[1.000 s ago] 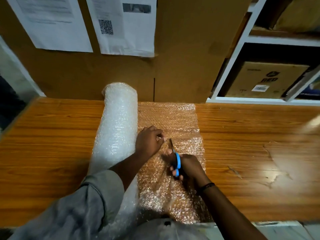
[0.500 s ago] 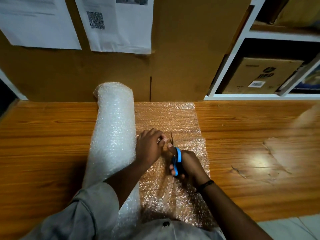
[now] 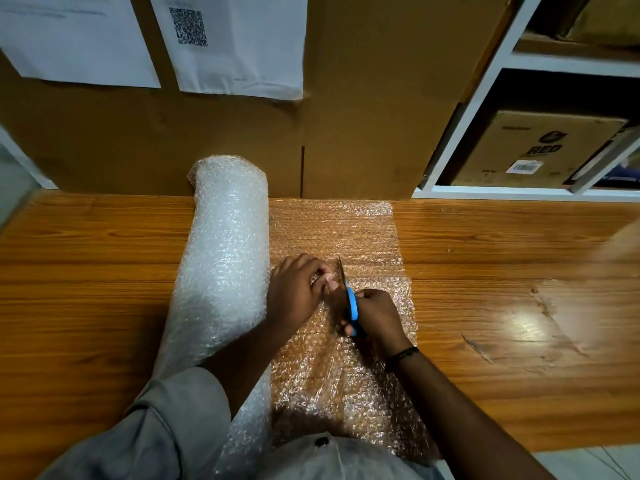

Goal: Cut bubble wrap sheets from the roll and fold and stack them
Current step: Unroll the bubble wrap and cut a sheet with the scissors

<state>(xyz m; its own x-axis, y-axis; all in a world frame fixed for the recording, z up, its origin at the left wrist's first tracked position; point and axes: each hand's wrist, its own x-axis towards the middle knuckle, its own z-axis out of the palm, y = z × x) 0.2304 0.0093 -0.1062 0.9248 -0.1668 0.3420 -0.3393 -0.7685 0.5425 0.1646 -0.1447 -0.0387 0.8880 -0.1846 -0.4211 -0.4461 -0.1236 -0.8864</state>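
A thick bubble wrap roll (image 3: 227, 258) lies lengthwise on the wooden table (image 3: 97, 271), from the back wall toward me. Its unrolled sheet (image 3: 332, 230) spreads flat to the right of the roll. My left hand (image 3: 294, 289) pinches the sheet's cut edge between thumb and fingers, just left of the blades. My right hand (image 3: 375, 317) grips blue-handled scissors (image 3: 349, 299), whose blades point away from me into the sheet, midway along its length.
Brown cardboard (image 3: 363, 116) with taped paper notices (image 3: 235, 46) stands behind the table. A white shelf (image 3: 485, 81) at the back right holds a cardboard box (image 3: 530, 150). The tabletop at the right has a worn, scratched patch (image 3: 540, 323).
The scissors and both hands have kept close together on the sheet, edging slightly farther along the cut. My left fingers have closed tighter on the cut edge. The view has tilted down a little.
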